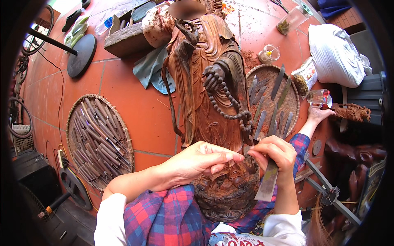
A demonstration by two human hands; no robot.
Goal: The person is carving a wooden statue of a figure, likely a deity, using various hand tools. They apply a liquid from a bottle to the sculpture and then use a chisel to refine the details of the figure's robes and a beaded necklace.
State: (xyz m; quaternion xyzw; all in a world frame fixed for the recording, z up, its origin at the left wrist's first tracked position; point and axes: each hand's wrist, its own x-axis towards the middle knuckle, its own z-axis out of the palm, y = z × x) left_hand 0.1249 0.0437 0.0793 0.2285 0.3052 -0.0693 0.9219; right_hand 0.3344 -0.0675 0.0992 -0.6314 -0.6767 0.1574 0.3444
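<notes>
A carved brown wooden statue point(201, 110) in draped robes, with a beaded string over its hand, lies between my knees. Just above its base point(223, 197), my two hands nearly meet at the fingertips. My right hand point(276, 153) is closed around a flat grey strip point(267, 184), whose broad end points down toward me. Thumb and forefinger of my left hand point(209, 159) are pinched close to the right fingertips. Anything between them is too small to make out. The statue's face is blurred.
Left, a round woven tray point(130, 153) carries many wooden-handled carving tools point(98, 141). Another woven tray point(296, 98), right, holds several flat strips point(283, 92). Beyond are a small jar point(269, 54), a white sack point(334, 55), a wooden box point(127, 43) and a blue cloth point(154, 71).
</notes>
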